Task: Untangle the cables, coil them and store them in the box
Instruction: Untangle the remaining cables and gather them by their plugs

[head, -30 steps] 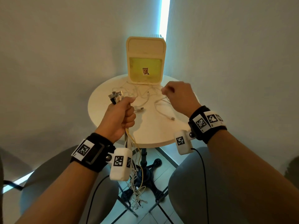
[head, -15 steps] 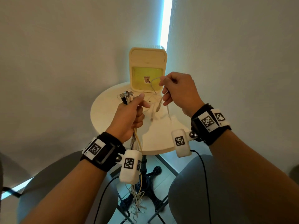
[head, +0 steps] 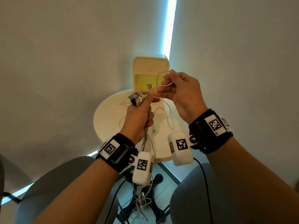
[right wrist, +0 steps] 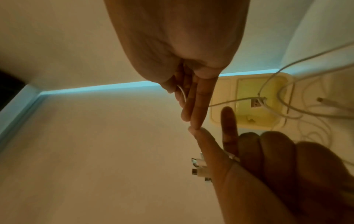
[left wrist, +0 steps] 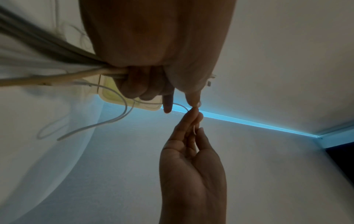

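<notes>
My left hand [head: 140, 115] grips a bundle of cables [head: 148, 143]; their plugs [head: 135, 98] stick out above the fist and the long ends hang below the table. Its thumb points up and meets the fingertips of my right hand [head: 179, 89]. That right hand pinches a thin white cable [head: 159, 75], which loops up in front of the cream box [head: 150, 75]. The rest of this cable [head: 168, 117] trails down onto the round table [head: 106, 120], with one plug [head: 154, 129] lying near the front edge. In the left wrist view the bundle [left wrist: 80, 72] runs into my curled fingers.
The cream box stands open at the back of the small round white table, in a corner between two walls. Two grey seats [head: 53, 183] flank the table's black metal foot [head: 155, 206]. A bright strip of light [head: 168, 26] runs up the corner.
Both hands rose from the table. My right hand picked the white cable up off the table and brought it to my left thumb. The view tilted upward.
</notes>
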